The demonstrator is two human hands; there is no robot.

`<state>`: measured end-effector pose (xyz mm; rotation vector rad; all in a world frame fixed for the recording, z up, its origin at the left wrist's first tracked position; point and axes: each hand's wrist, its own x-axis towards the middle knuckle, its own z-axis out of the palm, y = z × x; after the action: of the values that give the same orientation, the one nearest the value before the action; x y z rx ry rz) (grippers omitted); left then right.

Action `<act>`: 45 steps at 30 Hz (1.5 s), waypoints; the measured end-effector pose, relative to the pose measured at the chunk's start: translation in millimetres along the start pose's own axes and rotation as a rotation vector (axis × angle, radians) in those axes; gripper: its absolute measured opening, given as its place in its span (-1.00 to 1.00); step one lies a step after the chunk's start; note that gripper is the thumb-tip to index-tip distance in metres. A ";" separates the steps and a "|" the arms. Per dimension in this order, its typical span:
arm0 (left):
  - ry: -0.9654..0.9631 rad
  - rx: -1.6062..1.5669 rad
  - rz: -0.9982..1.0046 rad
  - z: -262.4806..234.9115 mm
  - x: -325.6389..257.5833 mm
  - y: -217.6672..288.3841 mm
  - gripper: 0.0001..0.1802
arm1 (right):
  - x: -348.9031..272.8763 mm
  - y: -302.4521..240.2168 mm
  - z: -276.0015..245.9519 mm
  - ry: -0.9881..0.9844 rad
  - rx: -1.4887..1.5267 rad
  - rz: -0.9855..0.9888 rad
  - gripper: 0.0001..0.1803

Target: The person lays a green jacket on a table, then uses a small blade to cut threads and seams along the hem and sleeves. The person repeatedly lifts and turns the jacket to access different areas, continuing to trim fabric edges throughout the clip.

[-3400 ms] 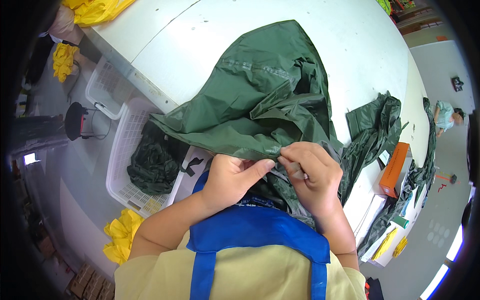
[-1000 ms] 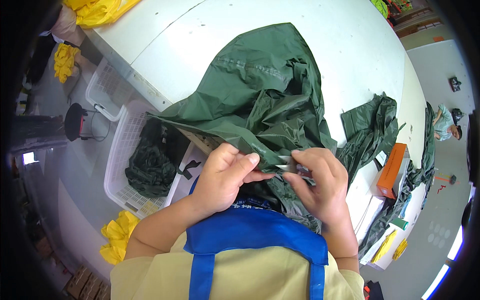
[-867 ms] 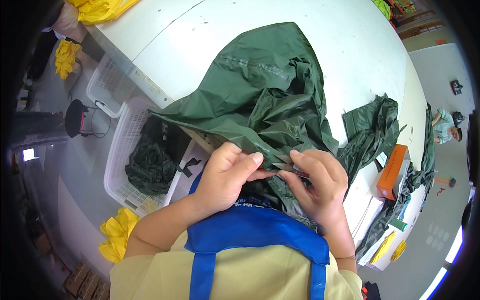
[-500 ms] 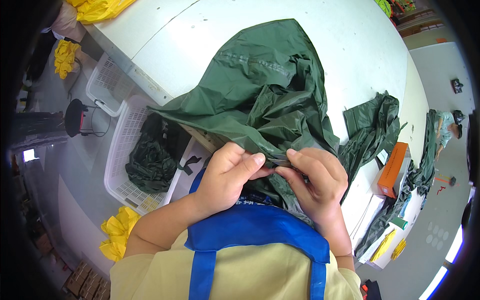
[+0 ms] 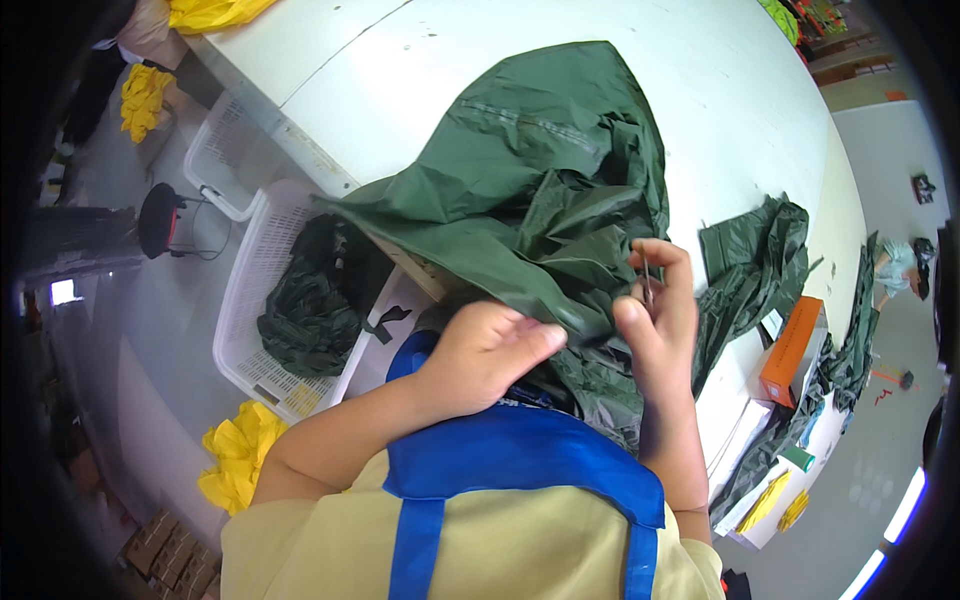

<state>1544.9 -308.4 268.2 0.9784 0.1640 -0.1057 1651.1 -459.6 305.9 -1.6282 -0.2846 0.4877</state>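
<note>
A dark green coated-fabric garment [image 5: 540,130] lies crumpled over the table's near edge, and its lower part hangs against my blue apron [image 5: 520,460]. My left hand [image 5: 490,355] is closed on the garment's near edge, thumb on top and pointing right. To the right of it, my right hand [image 5: 665,325] is raised a little over the fabric. Between its thumb and bent fingers sits a small, thin metal tool [image 5: 646,278] that looks like thread snips; the fingers hide part of it.
A white basket [image 5: 228,330] with dark green fabric stands left of the table [image 5: 740,110]. Another green piece [image 5: 755,245] lies to the right, near an orange box [image 5: 795,350]. Yellow fabric [image 5: 240,455] lies at lower left. A person [image 5: 895,270] is far right.
My right hand has moved up and right, away from the left hand, carrying the snips off the fabric edge. The left hand has shifted slightly right and down, still on the garment.
</note>
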 end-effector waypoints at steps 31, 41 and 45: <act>0.677 0.561 -0.301 -228.2 194.7 -8.4 -0.11 | -49.3 76.1 -52.6 -0.398 -0.858 0.416 -0.64; 0.533 0.737 -0.198 -229.4 242.3 -33.4 -0.72 | -68.8 74.7 -83.3 -0.476 -0.741 0.626 -0.62; 0.531 0.444 -0.169 -222.0 249.2 -24.8 -0.68 | -62.2 61.5 -89.8 -0.472 -0.632 0.587 -0.70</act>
<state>1765.6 -141.2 80.1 1.4210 0.7352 -0.0338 1632.8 -574.6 259.5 -2.2025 -0.3275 1.3417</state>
